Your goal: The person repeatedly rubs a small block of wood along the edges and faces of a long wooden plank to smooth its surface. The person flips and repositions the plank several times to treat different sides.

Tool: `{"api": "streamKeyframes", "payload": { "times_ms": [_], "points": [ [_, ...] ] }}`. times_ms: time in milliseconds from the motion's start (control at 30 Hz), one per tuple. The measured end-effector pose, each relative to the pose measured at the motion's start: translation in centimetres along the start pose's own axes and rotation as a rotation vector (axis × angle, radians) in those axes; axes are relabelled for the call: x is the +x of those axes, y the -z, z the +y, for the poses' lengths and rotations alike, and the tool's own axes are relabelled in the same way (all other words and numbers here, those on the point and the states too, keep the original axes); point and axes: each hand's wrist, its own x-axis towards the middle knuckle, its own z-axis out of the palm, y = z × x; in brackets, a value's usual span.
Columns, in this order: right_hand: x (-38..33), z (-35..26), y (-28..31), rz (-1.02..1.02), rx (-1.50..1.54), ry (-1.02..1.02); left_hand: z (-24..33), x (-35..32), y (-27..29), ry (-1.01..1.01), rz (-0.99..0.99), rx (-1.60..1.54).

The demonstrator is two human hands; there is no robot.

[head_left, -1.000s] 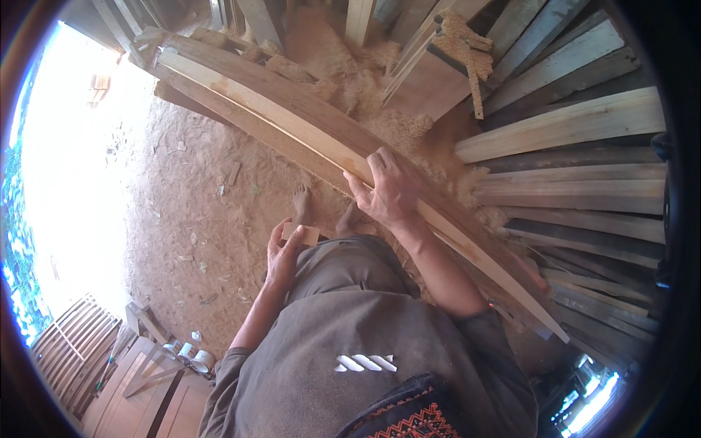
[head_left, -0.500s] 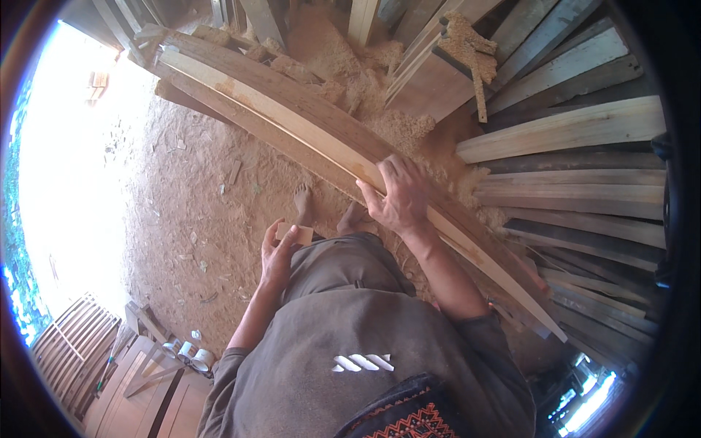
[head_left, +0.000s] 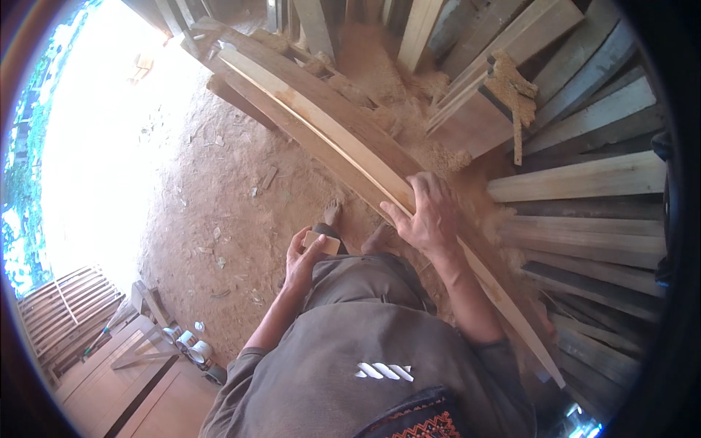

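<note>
My left hand [head_left: 299, 264] is closed round a small, flat, pale wooden block [head_left: 326, 244], held in front of my waist with the thumb over it. My right hand [head_left: 432, 223] grips a long pale wooden strip [head_left: 292, 101], thumb on the near edge and fingers bent over the far side. The strip lies lengthwise along a thick brown timber beam [head_left: 343, 109], which runs from the upper left to the lower right. Part of the strip is hidden under my right hand.
Several boards [head_left: 577, 177] lean or lie at the right. A shavings-covered tool [head_left: 511, 91] rests on a wood block beyond the beam. White cups [head_left: 187, 341] and brown panels [head_left: 146, 394] sit lower left. Wood scraps dot the dirt floor [head_left: 234, 219].
The whole view has shifted, so everything sits further right and lower. My right hand keeps its place on the strip, and my left hand still holds the block, turned slightly.
</note>
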Motion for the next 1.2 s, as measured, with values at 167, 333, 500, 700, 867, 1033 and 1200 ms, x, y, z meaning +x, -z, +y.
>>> {"api": "streamKeyframes", "payload": {
  "times_ms": [167,333,500,700,867,1033,1200],
  "points": [
    [6.0,-3.3,-3.4,0.022,0.099,0.03,1.7,1.4,1.0,0.029,-0.009,0.004],
    [14.3,-7.8,-9.2,0.091,0.1,0.076,6.1,5.4,3.1,0.028,-0.073,0.051],
    [17.2,-9.3,-10.4,0.059,0.067,0.062,11.1,9.6,6.8,0.019,-0.078,0.088],
    [17.0,-10.2,-10.7,0.077,0.024,-0.016,15.2,12.9,8.7,0.069,-0.144,0.209],
    [17.7,-11.0,-11.0,0.063,-0.054,-0.03,17.0,14.3,8.5,0.077,-0.177,0.296],
    [18.4,-11.8,-10.7,0.104,-0.047,-0.057,17.5,15.5,8.7,0.052,-0.201,0.29],
    [20.2,-12.7,-12.2,0.074,0.005,-0.067,18.1,16.2,9.1,0.043,-0.21,0.302]
  ]
}}
